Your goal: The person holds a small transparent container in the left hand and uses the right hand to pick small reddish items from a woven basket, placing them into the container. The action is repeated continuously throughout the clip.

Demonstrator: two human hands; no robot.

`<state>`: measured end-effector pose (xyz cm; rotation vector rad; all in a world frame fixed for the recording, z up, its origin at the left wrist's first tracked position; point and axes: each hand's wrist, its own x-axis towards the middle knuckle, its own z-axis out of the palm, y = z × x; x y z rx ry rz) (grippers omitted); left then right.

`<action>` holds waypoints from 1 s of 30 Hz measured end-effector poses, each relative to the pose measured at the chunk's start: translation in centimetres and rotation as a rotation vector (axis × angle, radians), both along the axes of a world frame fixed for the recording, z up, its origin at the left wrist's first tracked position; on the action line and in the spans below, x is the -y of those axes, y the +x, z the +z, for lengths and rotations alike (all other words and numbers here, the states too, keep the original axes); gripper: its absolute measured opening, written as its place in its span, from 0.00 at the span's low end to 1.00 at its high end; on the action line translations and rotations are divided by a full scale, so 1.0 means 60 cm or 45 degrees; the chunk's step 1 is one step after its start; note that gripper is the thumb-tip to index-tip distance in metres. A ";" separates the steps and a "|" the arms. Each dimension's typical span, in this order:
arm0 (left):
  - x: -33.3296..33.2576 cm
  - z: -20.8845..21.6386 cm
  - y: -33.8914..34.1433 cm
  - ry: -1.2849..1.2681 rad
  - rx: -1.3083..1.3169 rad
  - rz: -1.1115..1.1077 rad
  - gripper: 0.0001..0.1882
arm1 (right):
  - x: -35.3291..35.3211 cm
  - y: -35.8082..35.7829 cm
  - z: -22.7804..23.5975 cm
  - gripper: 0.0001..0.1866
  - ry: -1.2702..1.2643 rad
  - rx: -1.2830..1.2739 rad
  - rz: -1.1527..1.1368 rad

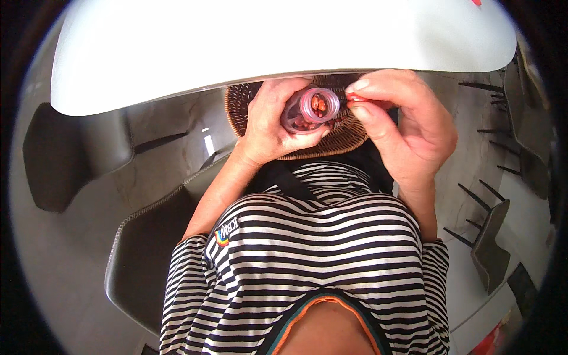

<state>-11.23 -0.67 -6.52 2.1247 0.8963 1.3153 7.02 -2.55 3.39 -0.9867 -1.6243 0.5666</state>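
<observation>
A small clear jar with a pinkish tint is wrapped in the fingers of my left hand, its open mouth facing up. Reddish-brown pieces show through the mouth and lower down inside. Just right of the rim, the thumb and forefinger of my right hand pinch a small glossy red piece, whose kind I cannot make out. Both hands are over a brown wicker basket at my lap, beneath the table's near edge. The jar and hands hide most of the basket's inside.
A white table spans the top, its near edge just beyond my hands. A grey chair stands at left, and grey chairs with dark legs are at right. Beside me is a stitched dark seat.
</observation>
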 end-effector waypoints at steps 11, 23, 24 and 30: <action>0.000 -0.002 -0.001 -0.010 -0.012 0.031 0.37 | -0.011 -0.009 -0.016 0.09 0.115 0.175 0.067; 0.002 -0.012 -0.009 -0.030 0.013 0.034 0.39 | 0.017 0.030 -0.160 0.17 -0.537 0.986 0.053; 0.000 -0.012 -0.006 -0.036 0.029 0.012 0.39 | 0.025 0.027 -0.184 0.21 -0.594 0.993 0.082; 0.000 -0.012 -0.003 0.004 0.003 -0.001 0.39 | 0.041 0.025 -0.257 0.06 -0.460 0.971 0.249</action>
